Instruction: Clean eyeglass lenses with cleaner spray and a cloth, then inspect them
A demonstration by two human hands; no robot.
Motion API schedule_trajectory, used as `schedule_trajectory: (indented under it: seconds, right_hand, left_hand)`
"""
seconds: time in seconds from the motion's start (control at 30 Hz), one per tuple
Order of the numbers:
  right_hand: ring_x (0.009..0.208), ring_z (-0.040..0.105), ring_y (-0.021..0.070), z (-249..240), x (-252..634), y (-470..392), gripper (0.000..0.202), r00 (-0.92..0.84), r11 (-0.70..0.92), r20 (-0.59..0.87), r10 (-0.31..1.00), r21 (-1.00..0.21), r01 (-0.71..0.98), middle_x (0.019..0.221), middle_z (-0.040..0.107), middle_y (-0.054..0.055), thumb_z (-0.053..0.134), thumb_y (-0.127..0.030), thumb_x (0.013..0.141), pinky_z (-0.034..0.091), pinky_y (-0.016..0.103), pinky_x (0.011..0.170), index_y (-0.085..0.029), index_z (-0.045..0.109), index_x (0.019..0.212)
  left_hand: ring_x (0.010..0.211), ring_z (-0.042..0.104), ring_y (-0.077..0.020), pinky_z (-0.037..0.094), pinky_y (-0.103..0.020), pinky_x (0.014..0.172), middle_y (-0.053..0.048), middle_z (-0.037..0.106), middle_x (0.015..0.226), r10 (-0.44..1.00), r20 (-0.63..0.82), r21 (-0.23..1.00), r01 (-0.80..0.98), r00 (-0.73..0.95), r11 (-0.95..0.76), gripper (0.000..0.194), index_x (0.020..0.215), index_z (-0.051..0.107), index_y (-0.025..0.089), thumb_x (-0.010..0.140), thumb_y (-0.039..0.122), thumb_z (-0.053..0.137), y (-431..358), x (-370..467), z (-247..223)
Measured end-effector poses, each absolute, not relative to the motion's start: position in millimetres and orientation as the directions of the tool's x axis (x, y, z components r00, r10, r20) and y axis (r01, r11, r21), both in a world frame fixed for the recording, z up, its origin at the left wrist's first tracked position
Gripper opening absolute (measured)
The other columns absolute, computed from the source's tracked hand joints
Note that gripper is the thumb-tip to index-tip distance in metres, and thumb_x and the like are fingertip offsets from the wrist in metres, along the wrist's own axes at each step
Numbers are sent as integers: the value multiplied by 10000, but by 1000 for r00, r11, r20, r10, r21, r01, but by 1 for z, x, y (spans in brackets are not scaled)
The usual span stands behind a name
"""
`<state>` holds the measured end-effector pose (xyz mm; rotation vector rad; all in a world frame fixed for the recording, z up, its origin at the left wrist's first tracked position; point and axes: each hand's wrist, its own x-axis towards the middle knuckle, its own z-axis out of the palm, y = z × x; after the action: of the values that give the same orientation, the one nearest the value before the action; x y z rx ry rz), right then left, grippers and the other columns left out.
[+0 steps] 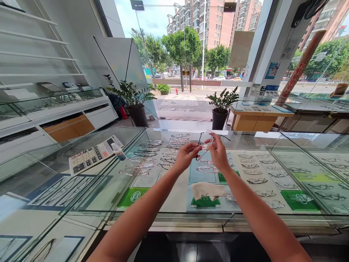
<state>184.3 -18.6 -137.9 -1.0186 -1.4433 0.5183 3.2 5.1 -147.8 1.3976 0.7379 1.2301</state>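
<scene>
From where I stand, the person leans over a glass counter [174, 217] with both arms stretched out, and one pair of glasses [204, 147] is up between the hands, above the counter's far half. The left hand [187, 154] pinches it between thumb and fingers; the right hand [219, 151] has its fingers bent about the other side, though I cannot tell how tightly they close. It looks a light thing, with thin, stiff arms that would give only at the hinges and lenses that are likely smooth, slippery and easily smudged or scratched. I'd take hold at the bridge, or at the rims close by the hinges, and never pull on one arm alone. By my count, there is one pair in the hands, one pale cloth [207, 190] lying crumpled on the near side between the forearms, one small white bottle [118, 151] and one flat tray [91, 156] just beside it on the left. I make out four green cards [300, 201] and, beyond the counter, two potted plants [219, 118]. The rows of glasses [148, 148] on both sides are too many and too overlapped to count.
</scene>
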Motion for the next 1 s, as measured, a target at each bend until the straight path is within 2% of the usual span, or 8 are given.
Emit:
schedule_trajectory:
  seconds: [0.07, 0.17, 0.3, 0.47, 0.7, 1.0]
  right_hand:
    - [682, 558, 144, -139, 186, -17, 476, 131, 488, 536, 834, -827, 279, 1092, 753, 42, 518, -240, 928, 492, 309, 667, -240, 618, 1393]
    - [721, 610, 167, -140, 188, -14, 382, 171, 426, 477, 862, -865, 266, 1068, 757, 48, 546, -304, 928, 523, 330, 697, -238, 659, 1287]
    - [740, 676, 183, -143, 189, -9, 352, 237, 343, 374, 896, -925, 163, 1005, 764, 39, 604, -377, 893, 557, 352, 730, -232, 652, 1210]
    - [696, 698, 174, -147, 191, -3, 382, 253, 256, 257, 933, -966, 39, 917, 766, 18, 673, -430, 817, 525, 325, 661, -223, 648, 1137]
    - [702, 690, 162, -147, 193, -1, 576, 272, 207, 170, 947, -972, -113, 860, 751, -29, 745, -440, 740, 503, 296, 643, -242, 613, 1265]
    - [708, 689, 179, -146, 189, -5, 652, 240, 213, 197, 951, -976, -40, 895, 746, -7, 726, -465, 786, 516, 316, 667, -238, 562, 1375]
  left_hand:
    - [1052, 735, -235, 665, -352, 820, -84, 779, 1037, 940, 257, 953, -223, 226, -207, 514, 916, 730, 178, 757, 629, 920, 7, 1, -146]
    - [1101, 742, -253, 668, -367, 839, -82, 782, 1059, 956, 257, 938, -274, 139, -212, 510, 911, 718, 185, 737, 608, 942, 11, -3, -143]
    - [1131, 743, -263, 677, -397, 864, -87, 778, 1109, 967, 251, 910, -349, 30, -225, 538, 919, 715, 187, 698, 610, 964, 16, -7, -140]
    - [1112, 741, -239, 686, -395, 871, -72, 755, 1099, 967, 251, 886, -391, -48, -250, 538, 920, 706, 190, 708, 616, 957, 18, -9, -139]
    - [1066, 737, -225, 687, -382, 848, -72, 753, 1084, 956, 289, 887, -365, -41, -284, 563, 898, 692, 193, 681, 637, 962, 18, -8, -138]
    - [1072, 736, -232, 685, -387, 846, -82, 762, 1095, 954, 296, 892, -343, -45, -293, 560, 933, 721, 195, 691, 645, 950, 20, -9, -139]
